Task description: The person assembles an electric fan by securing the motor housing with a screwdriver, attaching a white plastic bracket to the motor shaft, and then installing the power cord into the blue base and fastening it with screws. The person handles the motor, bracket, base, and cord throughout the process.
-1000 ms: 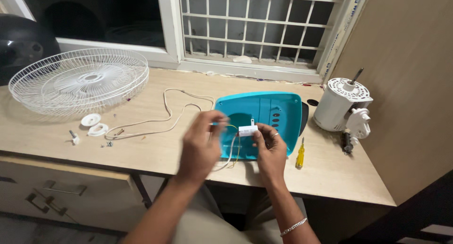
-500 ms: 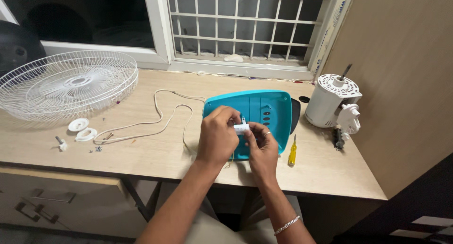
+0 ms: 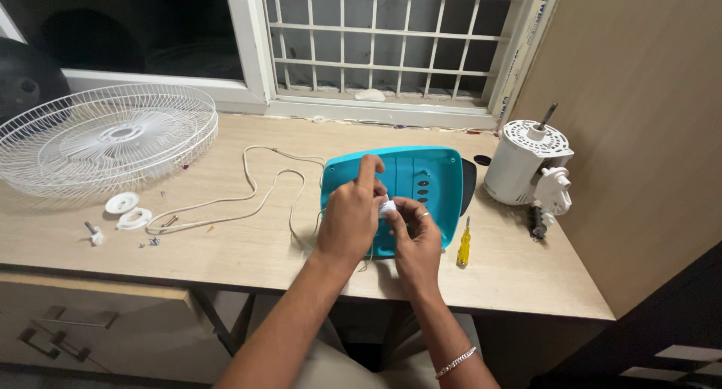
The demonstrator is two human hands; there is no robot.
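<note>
Both hands met over the teal fan base [image 3: 421,180], which lay on the desk [image 3: 248,246]. Left hand [image 3: 350,216] curled, fingertips pinching the small white part [image 3: 387,206]; right hand [image 3: 415,242] pinching the same part from the other side, fingers pressed together around it. The part sat just above the base's front half, with thin wires [image 3: 368,260] trailing down from it under the wrists.

Judgement on technique: grip the part by its body, not by the wires; keep it low over the base so the leads stay slack; steady both wrists against the desk edge.

Count:
- teal base, one
- white part, one
- white motor [image 3: 523,163], one, at the right
- yellow screwdriver [image 3: 464,244], one, just right of the base
- wire fan guard [image 3: 105,137], one, far left
- white rings [image 3: 128,211], two
- cord [image 3: 241,197], one
- loose screws near the rings: too small to count.
</note>
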